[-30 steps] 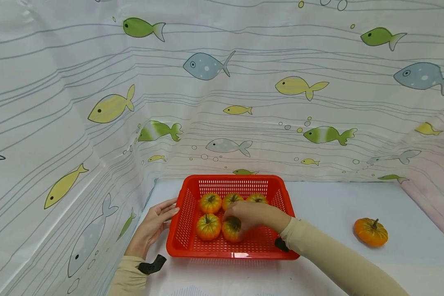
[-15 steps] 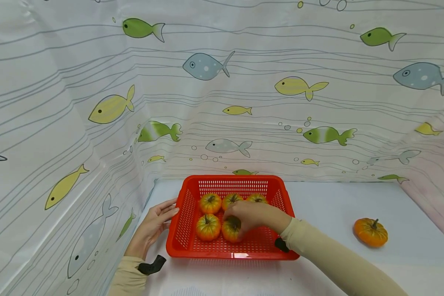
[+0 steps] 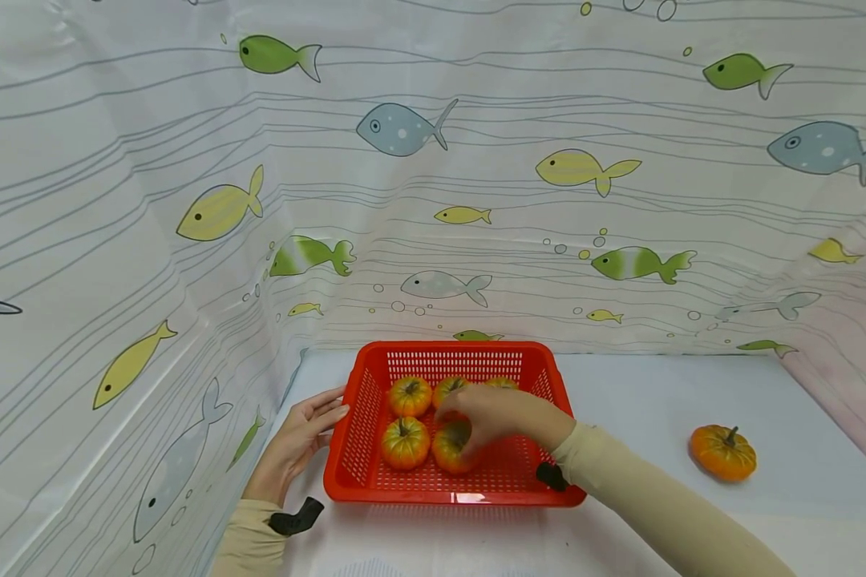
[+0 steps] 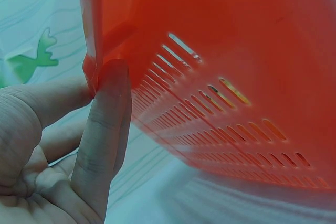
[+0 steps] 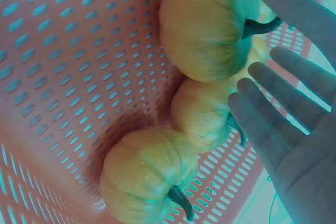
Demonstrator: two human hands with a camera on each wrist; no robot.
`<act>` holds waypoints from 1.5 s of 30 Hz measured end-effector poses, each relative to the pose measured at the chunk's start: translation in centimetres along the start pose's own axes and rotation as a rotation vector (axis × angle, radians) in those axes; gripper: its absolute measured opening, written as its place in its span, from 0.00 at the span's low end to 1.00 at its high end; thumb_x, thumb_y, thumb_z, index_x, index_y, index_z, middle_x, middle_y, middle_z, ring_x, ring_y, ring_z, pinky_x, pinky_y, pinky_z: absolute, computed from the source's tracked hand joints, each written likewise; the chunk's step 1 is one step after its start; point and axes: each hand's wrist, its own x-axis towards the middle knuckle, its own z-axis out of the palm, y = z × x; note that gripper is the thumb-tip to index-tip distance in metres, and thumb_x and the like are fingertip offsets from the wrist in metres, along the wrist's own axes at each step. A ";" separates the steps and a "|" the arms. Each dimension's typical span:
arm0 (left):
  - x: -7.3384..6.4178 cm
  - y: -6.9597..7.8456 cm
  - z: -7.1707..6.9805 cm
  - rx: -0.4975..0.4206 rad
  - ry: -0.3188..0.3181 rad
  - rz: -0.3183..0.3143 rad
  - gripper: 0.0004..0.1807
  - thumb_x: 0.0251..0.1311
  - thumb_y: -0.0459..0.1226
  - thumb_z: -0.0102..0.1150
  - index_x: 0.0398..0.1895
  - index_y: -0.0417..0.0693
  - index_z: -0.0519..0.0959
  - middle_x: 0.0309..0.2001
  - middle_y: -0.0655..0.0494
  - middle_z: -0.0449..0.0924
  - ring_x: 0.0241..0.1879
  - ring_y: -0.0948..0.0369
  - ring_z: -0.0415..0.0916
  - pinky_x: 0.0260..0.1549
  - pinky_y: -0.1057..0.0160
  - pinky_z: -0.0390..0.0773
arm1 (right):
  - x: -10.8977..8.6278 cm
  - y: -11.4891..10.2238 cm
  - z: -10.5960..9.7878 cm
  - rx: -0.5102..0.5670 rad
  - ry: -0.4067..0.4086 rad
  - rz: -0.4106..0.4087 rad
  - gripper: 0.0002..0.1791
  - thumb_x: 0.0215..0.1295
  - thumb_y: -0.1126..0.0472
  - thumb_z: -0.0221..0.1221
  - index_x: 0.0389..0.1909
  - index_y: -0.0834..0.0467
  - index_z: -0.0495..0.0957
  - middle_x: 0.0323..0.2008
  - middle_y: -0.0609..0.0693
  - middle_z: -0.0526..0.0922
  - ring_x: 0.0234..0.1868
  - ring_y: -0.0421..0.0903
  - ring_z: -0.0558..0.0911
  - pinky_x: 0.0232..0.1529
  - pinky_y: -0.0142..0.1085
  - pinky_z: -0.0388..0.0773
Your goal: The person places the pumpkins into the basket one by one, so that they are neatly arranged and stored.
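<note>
A red perforated plastic basket holds several small orange-yellow pumpkins with dark stems. On its left side, my left hand pinches the rim between thumb and fingers, seen closely in the left wrist view where the fingers meet the red lip. My right hand is inside the basket, over the front pumpkin right of the front-left one. In the right wrist view, its fingers are spread and fairly straight beside a large pumpkin resting in the basket. The hand partly hides the back pumpkins in the head view.
One more orange pumpkin lies tilted on the white table, right of the basket. A fish-patterned curtain stands behind and on both sides. Inside the basket, the right part of its floor shows beside the pumpkins.
My right hand has loosened from the front pumpkin and its fingers have lifted slightly. The left hand and the basket have stayed in place.
</note>
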 end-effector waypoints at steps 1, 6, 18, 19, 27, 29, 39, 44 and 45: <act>0.0 0.0 0.0 -0.001 0.000 -0.001 0.34 0.74 0.36 0.59 0.78 0.36 0.60 0.51 0.65 0.84 0.43 0.66 0.86 0.37 0.67 0.87 | -0.1 0.0 -0.2 0.011 0.005 0.001 0.32 0.53 0.52 0.79 0.60 0.53 0.83 0.55 0.45 0.87 0.55 0.44 0.83 0.58 0.34 0.82; 0.0 0.0 0.0 -0.004 -0.002 -0.002 0.34 0.74 0.36 0.59 0.78 0.36 0.60 0.50 0.65 0.84 0.42 0.66 0.86 0.37 0.67 0.87 | -0.8 0.0 -1.1 0.035 0.026 0.025 0.33 0.54 0.52 0.78 0.62 0.52 0.81 0.59 0.48 0.85 0.59 0.48 0.82 0.60 0.38 0.82; 0.1 0.0 -0.1 -0.006 -0.004 0.000 0.34 0.74 0.36 0.59 0.78 0.36 0.60 0.51 0.64 0.84 0.43 0.66 0.86 0.37 0.67 0.87 | -4.1 1.3 -3.9 0.059 0.144 0.055 0.35 0.55 0.49 0.77 0.64 0.52 0.80 0.63 0.49 0.83 0.66 0.49 0.79 0.68 0.51 0.77; 0.1 0.0 -0.1 -0.007 -0.004 0.001 0.34 0.74 0.36 0.59 0.78 0.36 0.60 0.51 0.64 0.84 0.43 0.66 0.86 0.37 0.67 0.87 | -4.4 1.5 -4.0 0.056 0.156 0.058 0.35 0.55 0.48 0.77 0.64 0.52 0.80 0.62 0.49 0.83 0.66 0.49 0.79 0.67 0.51 0.77; 0.1 0.0 -0.2 -0.007 -0.003 0.002 0.34 0.74 0.36 0.59 0.78 0.36 0.60 0.51 0.64 0.84 0.43 0.66 0.86 0.37 0.66 0.87 | -7.9 3.0 -5.3 0.084 0.230 0.118 0.34 0.56 0.50 0.77 0.64 0.51 0.79 0.63 0.48 0.82 0.66 0.52 0.79 0.65 0.54 0.79; 0.1 0.0 -0.1 -0.006 -0.002 0.001 0.34 0.73 0.36 0.59 0.78 0.36 0.61 0.51 0.64 0.84 0.43 0.66 0.86 0.37 0.66 0.87 | -8.9 3.4 -5.5 0.062 0.258 0.140 0.34 0.55 0.50 0.77 0.64 0.51 0.80 0.62 0.49 0.83 0.65 0.54 0.80 0.63 0.55 0.80; 0.2 0.0 -0.1 -0.029 -0.009 0.001 0.34 0.73 0.36 0.60 0.78 0.35 0.61 0.50 0.63 0.84 0.43 0.65 0.86 0.38 0.65 0.88 | -14.9 6.3 -5.8 0.093 0.391 0.260 0.37 0.52 0.47 0.79 0.63 0.51 0.80 0.61 0.53 0.84 0.60 0.57 0.81 0.54 0.54 0.85; 0.2 0.0 -0.2 -0.036 -0.013 0.003 0.34 0.74 0.35 0.59 0.78 0.35 0.60 0.48 0.62 0.84 0.42 0.65 0.86 0.38 0.65 0.88 | -18.2 8.0 -5.6 0.095 0.470 0.311 0.38 0.52 0.45 0.79 0.64 0.52 0.79 0.61 0.54 0.84 0.60 0.59 0.82 0.54 0.57 0.84; 0.2 0.0 -0.2 -0.036 -0.014 0.003 0.34 0.74 0.35 0.59 0.78 0.35 0.60 0.48 0.62 0.84 0.41 0.65 0.86 0.38 0.65 0.88 | -18.9 8.3 -5.5 0.095 0.479 0.328 0.39 0.52 0.44 0.78 0.64 0.52 0.78 0.61 0.55 0.84 0.60 0.60 0.81 0.54 0.58 0.84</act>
